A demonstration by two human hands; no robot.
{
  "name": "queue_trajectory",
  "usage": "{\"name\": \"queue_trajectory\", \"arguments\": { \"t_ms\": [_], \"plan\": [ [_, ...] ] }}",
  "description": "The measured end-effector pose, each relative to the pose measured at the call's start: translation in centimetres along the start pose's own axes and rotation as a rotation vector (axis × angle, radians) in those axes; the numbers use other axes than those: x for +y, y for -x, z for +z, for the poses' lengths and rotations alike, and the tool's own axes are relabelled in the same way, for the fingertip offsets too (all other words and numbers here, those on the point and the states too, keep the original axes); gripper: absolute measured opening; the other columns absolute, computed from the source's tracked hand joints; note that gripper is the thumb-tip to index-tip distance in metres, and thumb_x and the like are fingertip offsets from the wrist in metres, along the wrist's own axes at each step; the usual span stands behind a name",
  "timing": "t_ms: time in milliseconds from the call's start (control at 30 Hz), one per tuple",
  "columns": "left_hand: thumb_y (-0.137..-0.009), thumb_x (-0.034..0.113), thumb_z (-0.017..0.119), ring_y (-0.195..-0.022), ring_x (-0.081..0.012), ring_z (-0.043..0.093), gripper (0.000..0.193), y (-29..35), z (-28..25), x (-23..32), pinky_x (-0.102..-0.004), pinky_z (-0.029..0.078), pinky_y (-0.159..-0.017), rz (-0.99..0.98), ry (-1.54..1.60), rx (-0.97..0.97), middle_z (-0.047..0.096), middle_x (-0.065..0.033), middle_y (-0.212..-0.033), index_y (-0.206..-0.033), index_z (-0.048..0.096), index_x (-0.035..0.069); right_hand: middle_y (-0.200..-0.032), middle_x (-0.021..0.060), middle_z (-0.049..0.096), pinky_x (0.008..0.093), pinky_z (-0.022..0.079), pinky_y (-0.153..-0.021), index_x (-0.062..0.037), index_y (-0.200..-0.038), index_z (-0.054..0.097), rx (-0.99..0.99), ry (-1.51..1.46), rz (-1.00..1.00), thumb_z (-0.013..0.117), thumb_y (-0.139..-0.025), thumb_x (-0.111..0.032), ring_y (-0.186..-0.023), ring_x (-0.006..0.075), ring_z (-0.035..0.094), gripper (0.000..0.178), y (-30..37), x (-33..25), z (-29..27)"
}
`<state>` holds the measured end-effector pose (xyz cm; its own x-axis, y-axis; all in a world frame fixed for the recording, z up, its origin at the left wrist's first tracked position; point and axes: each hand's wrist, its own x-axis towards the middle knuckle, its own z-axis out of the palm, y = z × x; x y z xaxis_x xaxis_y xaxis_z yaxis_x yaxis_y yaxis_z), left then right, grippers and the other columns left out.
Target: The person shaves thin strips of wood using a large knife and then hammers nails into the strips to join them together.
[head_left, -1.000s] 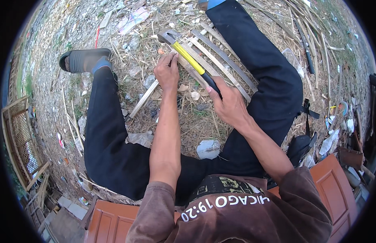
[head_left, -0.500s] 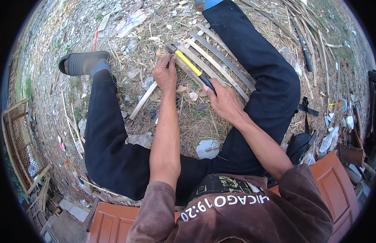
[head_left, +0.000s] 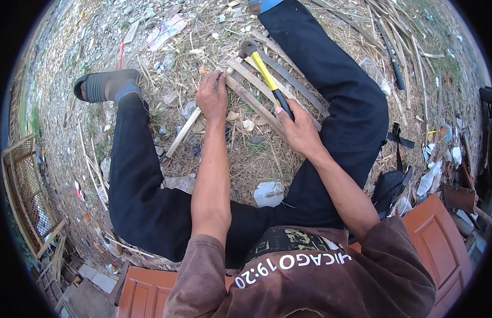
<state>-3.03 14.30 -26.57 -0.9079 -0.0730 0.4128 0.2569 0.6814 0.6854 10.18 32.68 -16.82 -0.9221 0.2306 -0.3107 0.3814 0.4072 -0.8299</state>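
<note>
My right hand (head_left: 300, 129) is wrapped round the black grip of a hammer (head_left: 264, 69) with a yellow shaft. The hammer's head is up at the far end, above the wooden strips and apart from my left hand. With fingers pinched together, my left hand (head_left: 211, 98) rests where the end of a wooden strip (head_left: 255, 104) meets another pale strip (head_left: 183, 133). Whatever is between those fingertips is too small to make out. The first strip runs from there toward my right hand; the pale one slants down to the left, partly under my left hand.
More strips, including a grey strip (head_left: 296, 84), lie beside my right leg. A black-handled tool (head_left: 398, 77) lies among long strips at the far right. A black bag (head_left: 389, 193) sits by my right knee. Stones, dry grass and a plastic scrap (head_left: 268, 194) cover the ground.
The hammer's head has risen away from my left fingertips and swung to the right, my right hand still round its grip. My left hand stays at the strips' joint.
</note>
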Motion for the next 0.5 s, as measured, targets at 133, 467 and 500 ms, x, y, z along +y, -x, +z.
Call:
{"name": "queue_trajectory", "arguments": {
  "t_ms": [133, 467, 500],
  "plan": [
    [-0.087, 0.016, 0.072, -0.082, -0.0301, 0.069, 0.014, -0.3, 0.0, -0.3, -0.0376, 0.053, -0.073, -0.004, 0.025, -0.012, 0.072, -0.0105, -0.094, -0.094, 0.072, 0.004, -0.066, 0.0157, 0.057, 0.0434, 0.043, -0.061, -0.0005, -0.099, 0.056, 0.040, -0.018, 0.029, 0.061, -0.096, -0.034, -0.061, 0.0283, 0.057, 0.034, -0.1, -0.2, -0.1],
    [-0.085, 0.011, 0.072, -0.082, -0.0302, 0.069, 0.013, -0.2, 0.2, 0.3, -0.0374, 0.053, -0.075, -0.045, 0.085, -0.028, 0.072, -0.0138, -0.093, -0.094, 0.072, 0.001, -0.067, -0.0028, 0.046, 0.0256, 0.036, -0.050, -0.0029, -0.097, 0.057, 0.055, -0.224, 0.042, 0.066, -0.095, -0.032, -0.056, 0.0054, 0.045, 0.030, 0.5, -1.8, 0.2],
    [-0.085, 0.011, 0.072, -0.082, -0.0302, 0.069, 0.013, -0.2, 0.2, 0.3, -0.0374, 0.053, -0.075, -0.037, 0.088, -0.021, 0.072, -0.0137, -0.093, -0.094, 0.072, 0.001, -0.068, 0.0006, 0.047, 0.0293, 0.038, -0.054, -0.0017, -0.099, 0.057, 0.047, -0.217, 0.042, 0.066, -0.094, -0.033, -0.059, 0.0097, 0.046, 0.033, 0.6, -2.0, 0.2]
  ]
}}
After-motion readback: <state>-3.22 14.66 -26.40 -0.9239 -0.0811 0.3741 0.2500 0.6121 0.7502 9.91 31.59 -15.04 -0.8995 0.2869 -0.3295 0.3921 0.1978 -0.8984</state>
